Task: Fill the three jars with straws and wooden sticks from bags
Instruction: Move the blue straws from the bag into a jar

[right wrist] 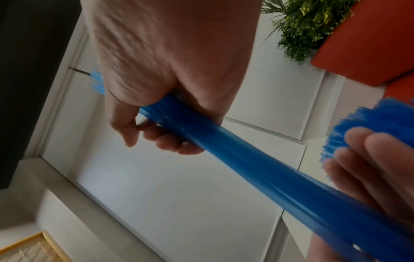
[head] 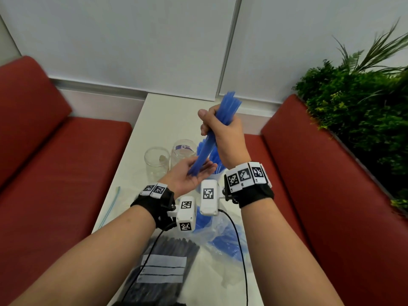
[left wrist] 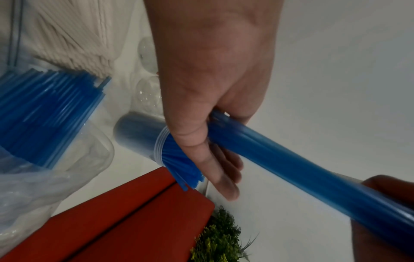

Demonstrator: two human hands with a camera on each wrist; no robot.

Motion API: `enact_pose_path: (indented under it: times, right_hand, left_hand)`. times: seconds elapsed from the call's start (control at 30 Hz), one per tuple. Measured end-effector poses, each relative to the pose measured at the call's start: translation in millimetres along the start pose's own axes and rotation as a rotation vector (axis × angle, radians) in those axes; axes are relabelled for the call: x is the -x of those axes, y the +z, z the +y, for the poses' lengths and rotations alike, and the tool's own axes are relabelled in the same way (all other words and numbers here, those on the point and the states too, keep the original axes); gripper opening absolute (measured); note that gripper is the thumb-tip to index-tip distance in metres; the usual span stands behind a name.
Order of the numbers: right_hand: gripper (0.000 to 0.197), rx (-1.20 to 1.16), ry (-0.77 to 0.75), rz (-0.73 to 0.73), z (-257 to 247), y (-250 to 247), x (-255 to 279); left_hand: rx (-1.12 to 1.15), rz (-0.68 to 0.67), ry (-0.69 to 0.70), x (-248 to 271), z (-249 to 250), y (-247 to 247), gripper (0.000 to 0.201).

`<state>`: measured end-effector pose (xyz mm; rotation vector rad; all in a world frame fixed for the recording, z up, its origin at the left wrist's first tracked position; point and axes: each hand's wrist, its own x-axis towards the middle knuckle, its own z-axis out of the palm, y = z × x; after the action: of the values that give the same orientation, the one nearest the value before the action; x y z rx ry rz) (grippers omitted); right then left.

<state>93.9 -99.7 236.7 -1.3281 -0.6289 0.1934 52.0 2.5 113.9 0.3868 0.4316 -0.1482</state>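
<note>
While I've got this bundle of blue straws (head: 217,129) up in the air, quick status. My right hand (head: 223,138) has its fingers curled tight around the middle of the bundle, holding it tilted over the counter (head: 159,120). My left hand (head: 194,173) is flat and palm-up with the fingers spread loose, and the bottom ends of the straws are butted against the palm, so I'd say I'm squaring them up.

Progress: one jar of blue straws (left wrist: 143,136) looks pretty full already; it sits towards the counter's right edge, mostly hidden behind my hands in the head view. The other two, the left clear jar (head: 156,164) and the middle clear jar (head: 183,153), have no straws or sticks in them as far as I can see. So roughly a third done, maybe less.

Supplies are all at the near edge: the blue straw bag (head: 223,237) still has plenty in it, the dark straw bag (head: 167,257) looks untouched, and the left wrist view shows a bag of pale sticks (left wrist: 74,44) too.

Room is tight. It's a narrow counter between two red benches (head: 55,151), and the jars sit close together near the middle, so tall straws could easily tip one off the side. Above the jars it's open, so coming straight down seems safest.
</note>
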Motion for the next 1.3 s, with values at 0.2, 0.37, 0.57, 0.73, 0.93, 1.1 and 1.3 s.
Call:
enact_pose_path:
  times: [0.2, 0.37, 0.57, 0.73, 0.93, 1.1, 1.3]
  right_hand:
    - [0.035, 0.001, 0.077, -0.034, 6, -1, 0]
    - [0.028, 0.420, 0.224, -0.278, -11, -28, -16]
    - [0.011, 0.496, 0.385, -0.379, -33, -45, -32]
    - [0.007, 0.486, 0.250, -0.150, -31, -62, -49]
    - [0.003, 0.619, 0.325, -0.112, 5, -77, -67]
    - [0.005, 0.709, 0.447, -0.076, 71, -73, -75]
    - [0.018, 0.865, 0.524, -0.099, 128, -59, -61]
  left_hand:
    - [-0.084, 0.061, -0.106, -3, 4, -10, 0.019]
    - [-0.199, 0.193, -0.030, -7, 15, -12, 0.027]
    - [-0.289, 0.244, 0.151, -23, 28, -17, 0.018]
    - [-0.204, 0.356, 0.170, -42, 34, -30, 0.033]
    - [-0.290, 0.422, 0.066, -54, 24, -59, 0.031]
    - [-0.564, 0.387, 0.001, -63, 12, -62, 0.027]
    - [-1.048, 0.296, -0.006, -77, -4, -66, 0.016]
